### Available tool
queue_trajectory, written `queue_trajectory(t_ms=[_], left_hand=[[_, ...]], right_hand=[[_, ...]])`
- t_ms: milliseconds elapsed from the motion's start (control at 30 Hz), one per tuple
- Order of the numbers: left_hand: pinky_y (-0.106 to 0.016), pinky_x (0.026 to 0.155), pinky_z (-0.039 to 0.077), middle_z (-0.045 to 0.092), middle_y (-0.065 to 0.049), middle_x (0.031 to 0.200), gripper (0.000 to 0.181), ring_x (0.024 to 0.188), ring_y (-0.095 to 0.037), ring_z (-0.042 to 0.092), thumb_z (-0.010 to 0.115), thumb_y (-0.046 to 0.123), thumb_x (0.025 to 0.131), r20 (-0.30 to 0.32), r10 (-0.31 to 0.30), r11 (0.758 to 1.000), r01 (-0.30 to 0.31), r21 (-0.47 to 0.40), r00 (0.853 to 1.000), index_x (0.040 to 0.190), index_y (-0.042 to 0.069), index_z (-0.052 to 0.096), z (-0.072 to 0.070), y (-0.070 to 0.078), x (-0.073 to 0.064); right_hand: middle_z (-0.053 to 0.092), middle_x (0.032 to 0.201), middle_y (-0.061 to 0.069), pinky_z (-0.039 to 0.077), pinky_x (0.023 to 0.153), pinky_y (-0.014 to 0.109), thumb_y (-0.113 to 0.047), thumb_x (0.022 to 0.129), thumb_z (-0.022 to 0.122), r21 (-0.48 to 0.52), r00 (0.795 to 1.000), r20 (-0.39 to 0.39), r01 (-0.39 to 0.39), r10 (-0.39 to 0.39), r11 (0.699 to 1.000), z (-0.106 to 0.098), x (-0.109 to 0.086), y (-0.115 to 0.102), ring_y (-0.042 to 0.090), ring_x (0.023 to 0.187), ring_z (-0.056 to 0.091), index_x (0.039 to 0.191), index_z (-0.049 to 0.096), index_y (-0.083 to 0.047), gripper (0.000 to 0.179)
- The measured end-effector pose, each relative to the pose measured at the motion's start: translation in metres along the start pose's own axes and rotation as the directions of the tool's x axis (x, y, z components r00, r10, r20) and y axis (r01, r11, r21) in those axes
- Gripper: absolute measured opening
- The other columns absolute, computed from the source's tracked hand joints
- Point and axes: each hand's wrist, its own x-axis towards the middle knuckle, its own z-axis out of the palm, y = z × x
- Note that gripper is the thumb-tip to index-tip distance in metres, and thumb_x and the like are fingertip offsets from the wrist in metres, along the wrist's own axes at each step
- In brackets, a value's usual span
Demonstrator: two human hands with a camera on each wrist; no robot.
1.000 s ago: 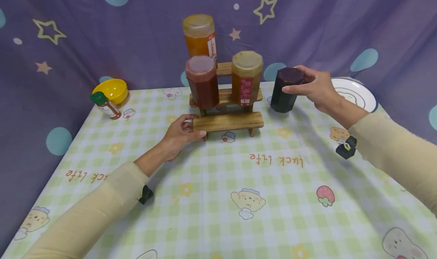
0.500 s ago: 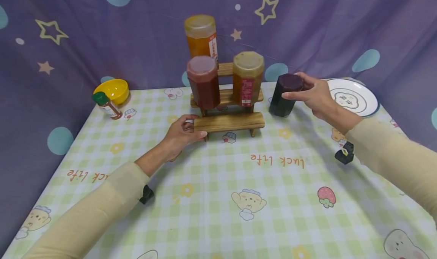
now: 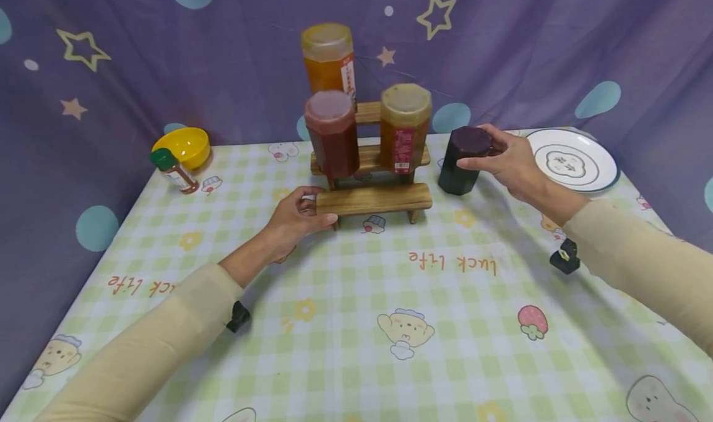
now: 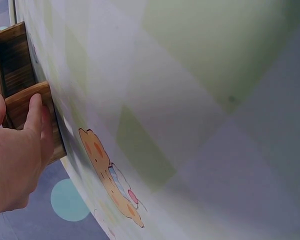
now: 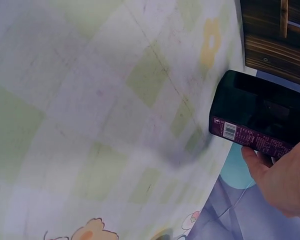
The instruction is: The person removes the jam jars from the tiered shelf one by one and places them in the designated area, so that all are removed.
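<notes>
My left hand grips the left end of the lowest step of a three-tier wooden rack. In the left wrist view, the fingers lie along the wooden step's end. With thumb and fingers round its upper part, my right hand holds a dark, many-sided jar to the right of the rack. Its base is right at the cloth, and its barcode label shows in the right wrist view. A red jar and an amber jar occupy the middle tier. Up on the top tier stands an orange jar.
Behind my right hand lies a white plate with a blue rim. A yellow bowl and a leaning green-capped bottle are at the back left. A checked cloth covers the table; a purple curtain hangs behind.
My right hand has lowered the dark jar and brought it slightly towards me and left. More of the plate shows now. My left hand keeps its place on the rack.
</notes>
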Motion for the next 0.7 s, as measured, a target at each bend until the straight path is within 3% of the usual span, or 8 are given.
queue_trajectory(t_ms=[267, 400, 467, 567, 700], left_hand=[[-0.042, 0.092, 0.057, 0.036, -0.002, 0.085, 0.063, 0.067, -0.012, 0.032, 0.075, 0.005, 0.084, 0.001, -0.007, 1.000, 0.007, 0.001, 1.000, 0.137, 0.012, 0.042, 0.001, 0.001, 0.000], [-0.042, 0.092, 0.057, 0.036, -0.003, 0.086, 0.063, 0.067, -0.012, 0.032, 0.075, 0.004, 0.084, 0.002, -0.006, 1.000, 0.006, -0.004, 1.000, 0.137, 0.011, 0.042, 0.001, 0.000, 0.000], [-0.042, 0.092, 0.057, 0.036, -0.003, 0.086, 0.063, 0.066, -0.012, 0.031, 0.075, 0.003, 0.084, 0.004, -0.007, 1.000, 0.007, -0.010, 1.000, 0.137, 0.010, 0.042, 0.001, 0.000, 0.000], [-0.041, 0.092, 0.057, 0.036, -0.003, 0.087, 0.063, 0.066, -0.012, 0.032, 0.074, 0.002, 0.084, 0.007, -0.008, 1.000, 0.009, -0.017, 1.000, 0.138, 0.010, 0.041, 0.001, 0.000, 0.000], [-0.041, 0.092, 0.057, 0.036, -0.004, 0.088, 0.064, 0.067, -0.013, 0.032, 0.073, 0.001, 0.084, 0.014, -0.012, 0.999, 0.013, -0.034, 1.000, 0.139, 0.010, 0.041, 0.000, 0.000, 0.002]], right_hand=[[0.065, 0.105, -0.008, 0.053, 0.071, 0.010, -0.008, 0.075, 0.084, -0.142, 0.997, 0.007, 0.071, -0.071, 0.987, -0.001, -0.003, 0.001, 0.006, 0.093, 0.061, 0.128, 0.060, -0.011, 0.058], [0.061, 0.116, 0.001, 0.052, 0.073, 0.010, -0.014, 0.079, 0.082, -0.232, 0.998, 0.039, 0.056, -0.048, 0.971, -0.005, -0.004, -0.003, 0.011, 0.102, 0.059, 0.134, 0.055, -0.011, 0.061], [0.056, 0.129, 0.007, 0.051, 0.078, 0.012, -0.020, 0.082, 0.079, -0.283, 0.998, 0.059, 0.027, -0.010, 0.959, -0.008, -0.004, -0.010, 0.017, 0.113, 0.056, 0.142, 0.048, -0.012, 0.068], [0.043, 0.146, 0.012, 0.049, 0.097, 0.022, -0.026, 0.085, 0.076, -0.310, 0.997, 0.069, -0.016, 0.039, 0.951, -0.012, -0.001, -0.027, 0.025, 0.130, 0.045, 0.151, 0.034, -0.015, 0.079], [0.037, 0.150, 0.011, 0.047, 0.104, 0.027, -0.022, 0.087, 0.074, -0.248, 1.000, 0.031, 0.006, 0.001, 0.969, -0.015, 0.008, -0.054, 0.025, 0.137, 0.038, 0.152, 0.030, -0.016, 0.080]])
